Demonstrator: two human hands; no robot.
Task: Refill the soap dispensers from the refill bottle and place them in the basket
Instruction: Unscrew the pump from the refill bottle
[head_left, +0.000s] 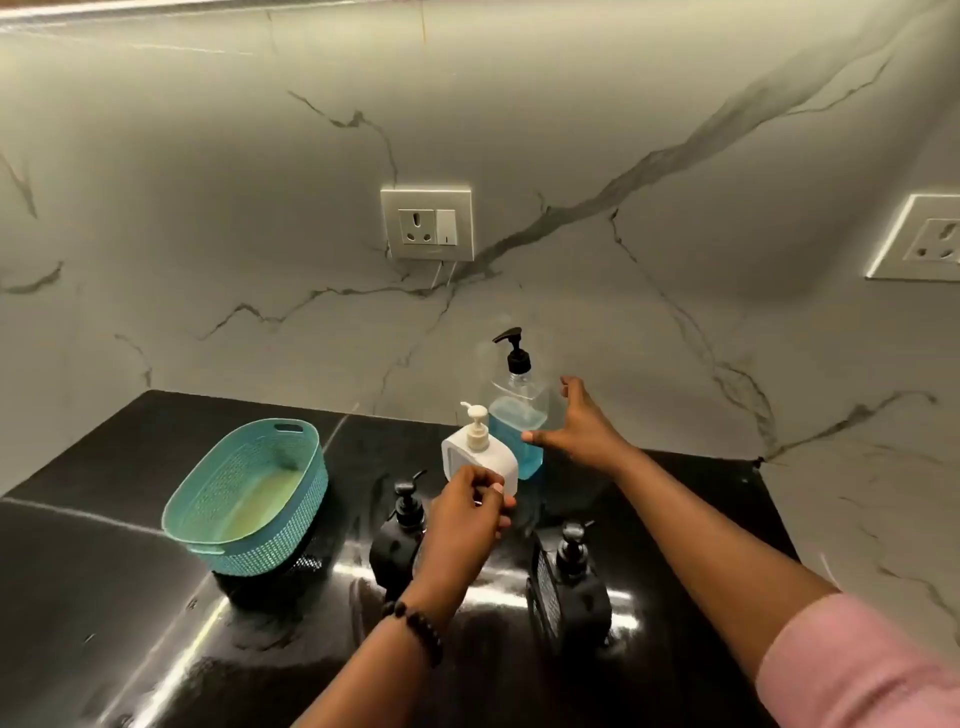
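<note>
On a glossy black counter (130, 597) under a veined marble wall (623, 130), the left hand (462, 525) curls its fingers against the lower front of a squat white dispenser (480, 460) with a cream pump. The right hand (576, 428) is spread open beside the clear refill bottle (519, 415), thumb touching its blue-filled lower part. Two black dispensers (397, 540) (569, 587) stand nearer. A teal woven-pattern oval basket (249, 499) sits left, well apart.
</note>
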